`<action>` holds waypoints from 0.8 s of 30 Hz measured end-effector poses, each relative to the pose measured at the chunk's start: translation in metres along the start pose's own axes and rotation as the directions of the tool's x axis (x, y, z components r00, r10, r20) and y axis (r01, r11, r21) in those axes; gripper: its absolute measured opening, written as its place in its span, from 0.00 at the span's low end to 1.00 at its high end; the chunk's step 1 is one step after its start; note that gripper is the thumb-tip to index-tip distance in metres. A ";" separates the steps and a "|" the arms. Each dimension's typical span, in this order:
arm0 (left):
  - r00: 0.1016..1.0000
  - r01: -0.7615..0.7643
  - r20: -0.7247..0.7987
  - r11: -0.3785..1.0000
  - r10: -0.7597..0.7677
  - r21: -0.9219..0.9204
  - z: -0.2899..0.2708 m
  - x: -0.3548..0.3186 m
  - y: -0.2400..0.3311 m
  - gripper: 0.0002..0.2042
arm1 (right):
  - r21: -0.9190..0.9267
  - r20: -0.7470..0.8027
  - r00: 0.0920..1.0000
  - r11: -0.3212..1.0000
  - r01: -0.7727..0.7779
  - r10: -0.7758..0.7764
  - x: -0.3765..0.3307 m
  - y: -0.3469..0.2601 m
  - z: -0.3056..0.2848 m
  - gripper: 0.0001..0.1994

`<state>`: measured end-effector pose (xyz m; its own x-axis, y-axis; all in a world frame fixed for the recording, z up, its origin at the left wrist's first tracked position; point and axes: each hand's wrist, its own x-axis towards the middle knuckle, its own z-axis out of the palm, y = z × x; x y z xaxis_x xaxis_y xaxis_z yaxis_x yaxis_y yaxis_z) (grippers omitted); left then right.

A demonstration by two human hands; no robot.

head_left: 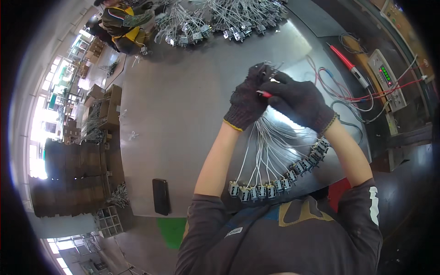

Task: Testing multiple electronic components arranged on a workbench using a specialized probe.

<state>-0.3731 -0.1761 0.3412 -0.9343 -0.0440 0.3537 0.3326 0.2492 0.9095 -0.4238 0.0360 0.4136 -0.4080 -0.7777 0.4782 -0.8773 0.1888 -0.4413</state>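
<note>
Both my hands wear dark knitted gloves and meet above the middle of the metal table. My left hand (248,98) is closed around the gathered upper ends of a bundle of thin white wires (262,149). My right hand (300,101) is closed beside it, pinching a small red clip or probe (264,94) with a metal tip. The wires fan down toward me to a curved row of small metal-cased electrical parts (261,191) near the table's front edge. Fingers hide most of the wire ends.
Heaps of similar wired parts (238,27) lie at the far edge. On the right stand a meter (386,75) with a green display, red and grey leads (339,91), and a red pen-shaped tool (343,59). A black phone (161,196) lies front left. Another person (120,23) works far left.
</note>
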 end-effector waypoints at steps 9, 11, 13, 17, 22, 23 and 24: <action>0.998 0.057 -0.012 0.993 -0.056 0.105 0.005 -0.002 -0.063 0.21 | -0.039 -0.030 0.999 0.999 -0.020 0.019 0.044 -0.014 0.014 0.19; 0.999 0.013 0.024 0.830 -0.032 0.557 0.000 0.005 -0.046 0.21 | -0.082 0.045 0.994 0.992 -0.099 0.103 0.050 -0.004 0.017 0.21; 1.000 0.013 -0.015 0.916 -0.008 0.401 0.000 0.004 -0.055 0.21 | -0.113 0.040 0.995 0.990 -0.081 0.086 0.052 0.002 0.022 0.21; 0.992 -0.014 -0.122 0.970 0.045 0.242 -0.002 -0.010 -0.036 0.16 | -0.139 -0.013 1.000 0.990 0.020 -0.022 0.046 0.008 0.031 0.22; 0.989 -0.004 -0.146 0.984 -0.022 -0.175 -0.029 -0.026 -0.058 0.18 | -0.035 0.095 0.995 0.999 0.036 -0.032 0.057 0.007 0.025 0.22; 0.988 0.003 -0.150 0.983 -0.031 -0.183 -0.029 -0.019 -0.042 0.18 | 0.001 0.136 0.990 1.000 0.029 -0.029 0.060 0.010 0.026 0.21; 0.992 -0.044 -0.113 0.998 0.050 0.048 -0.028 -0.008 -0.026 0.17 | -0.010 0.146 0.989 1.000 0.014 -0.012 0.057 0.017 0.025 0.21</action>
<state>-0.3710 -0.2098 0.3206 -0.8962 -0.1407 0.4208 0.3673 0.2969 0.8815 -0.4555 -0.0203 0.4140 -0.3560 -0.8592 0.3674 -0.8854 0.1843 -0.4268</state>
